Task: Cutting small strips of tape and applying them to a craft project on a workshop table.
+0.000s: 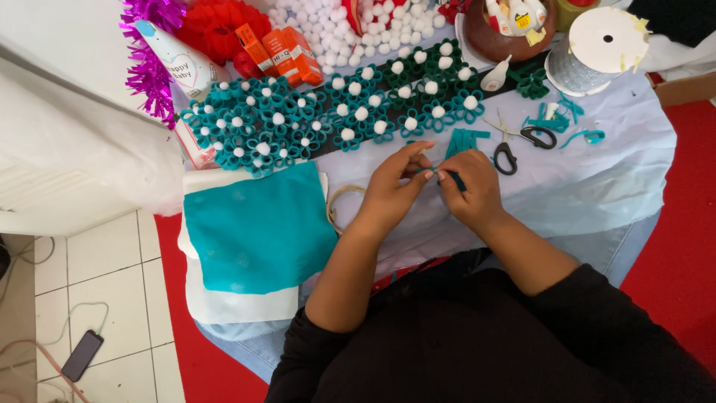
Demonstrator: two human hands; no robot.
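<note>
Both hands meet mid-table over the pale blue cloth (597, 179). Left hand (391, 186) and right hand (470, 190) each pinch, fingertips pressed together, one end of a small dark teal felt strip (456, 180); strip sits between the two hands, just above the cloth, mostly hidden by fingers.

Just beyond the hands: loose teal felt strips in a small bundle (464, 139), black-handled scissors (516, 143) lying open to the right of them. Further back, a wide spread of finished teal felt loop flowers with white pompom centres (328, 116), laid touching one another. Behind those, a heap of loose white pompoms (350, 26) and orange glue boxes (287, 52).

Left of the left forearm: flat teal felt sheet (257, 227) on top of a white sheet (239, 302). Big white spool of silver ribbon (597, 48) at far right rear. Black phone (82, 355) on tiled floor, well apart.
</note>
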